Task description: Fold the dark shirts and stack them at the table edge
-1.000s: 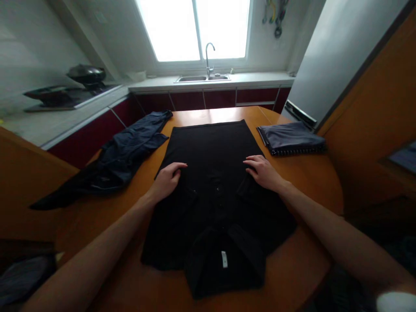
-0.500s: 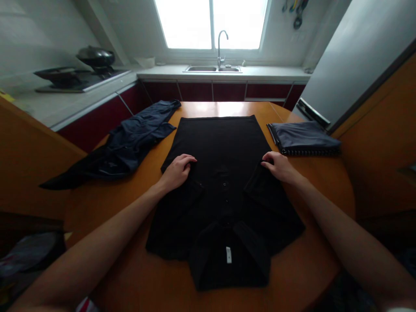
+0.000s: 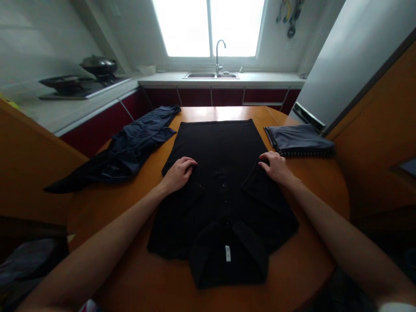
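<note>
Black collared cloth shirt (image 3: 217,173) lies central on the rounded orange-brown wooden table (image 3: 321,182), sleeves (image 3: 260,184) turned in, body (image 3: 216,141) unfolded — my curled left hand (image 3: 178,174) and right hand (image 3: 276,167) touch it, grip unclear.

One head-worn camera, close above the wooden table (image 3: 320,175), looks forward and down, facing the double-basin sink (image 3: 200,76) and window (image 3: 183,28).

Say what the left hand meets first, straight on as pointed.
Most likely the black shirt: it lies under and ahead of the left hand; exact contact is hard to judge.
</note>
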`<state>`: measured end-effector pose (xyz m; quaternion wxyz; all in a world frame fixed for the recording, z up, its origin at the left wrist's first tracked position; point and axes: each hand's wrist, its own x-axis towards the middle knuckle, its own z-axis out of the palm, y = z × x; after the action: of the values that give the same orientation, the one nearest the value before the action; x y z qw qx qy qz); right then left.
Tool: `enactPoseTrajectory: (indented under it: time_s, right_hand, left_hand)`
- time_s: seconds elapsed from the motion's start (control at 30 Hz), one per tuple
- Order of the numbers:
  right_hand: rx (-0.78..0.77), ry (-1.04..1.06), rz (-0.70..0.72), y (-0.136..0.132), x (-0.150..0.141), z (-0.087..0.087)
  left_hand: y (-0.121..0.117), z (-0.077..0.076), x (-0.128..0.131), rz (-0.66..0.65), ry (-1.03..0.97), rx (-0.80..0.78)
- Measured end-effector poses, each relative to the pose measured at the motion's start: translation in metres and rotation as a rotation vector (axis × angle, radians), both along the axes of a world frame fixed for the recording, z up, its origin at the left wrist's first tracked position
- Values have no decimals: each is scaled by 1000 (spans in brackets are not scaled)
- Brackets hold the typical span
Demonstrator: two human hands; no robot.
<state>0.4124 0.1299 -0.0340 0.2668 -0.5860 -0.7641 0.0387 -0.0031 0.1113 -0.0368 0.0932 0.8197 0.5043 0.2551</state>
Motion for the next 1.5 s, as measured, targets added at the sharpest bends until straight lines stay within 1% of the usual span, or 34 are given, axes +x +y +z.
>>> enactPoseTrajectory:
  time_s: [0.07,0.17,0.27,0.33,0.4,0.47,0.63,0.77,0.83,0.9,0.97,1.1,1.17,1.2,1.23,1.3,1.33,1.4,1.5]
  right_hand:
    - [55,-13,12,-6,-1,7]
    - [84,-3,92,-19,-9,14]
    - [-10,-102,155,-34,-24,8]
    - [-109,-197,158,-40,-35,-1]
    - [-187,-247,157,-44,-44,-8]
    - [-217,-237,174,-45,-48,-10]
    - [-121,-150,311,-48,-51,-1]
    - [-198,-122,378,-49,-54,-5]
    - [-196,-74,395,-47,-53,-7]
    - [-169,21,392,-42,-49,-4]
    - [-112,140,344,-36,-41,2]
    - [45,330,144,-24,-20,14]
    - [64,374,63,-20,-11,16]
    - [33,378,47,-18,-8,16]
    - [-26,366,51,-17,-6,15]
    - [-163,303,99,-17,-5,12]
    - [-207,268,123,-17,-6,11]
    - [-211,231,141,-19,-10,9]
    - [-117,243,144,-26,-17,11]
  left_hand:
    - [0,0,0,-1,4,1]
    - [-1,1,0,1,16,-3]
    - [-2,3,1,0,27,-3]
    - [-3,4,2,0,31,-3]
    - [-4,5,2,2,34,-6]
    - [-4,5,2,3,37,-9]
    - [-2,4,0,-12,55,-13]
    - [0,3,-1,-11,59,-10]
    - [0,3,-1,-10,59,-7]
    - [0,3,-1,-12,57,-8]
    - [0,3,-1,-16,53,-9]
    - [0,3,-1,-15,51,-7]
    - [0,2,-1,-15,54,-6]
    - [0,2,-1,-17,55,-4]
    - [0,2,-1,-19,57,-1]
    - [0,3,-1,-22,63,3]
    - [-1,3,0,-23,65,3]
    - [-1,4,0,-23,64,3]
    - [-2,4,1,-23,53,6]
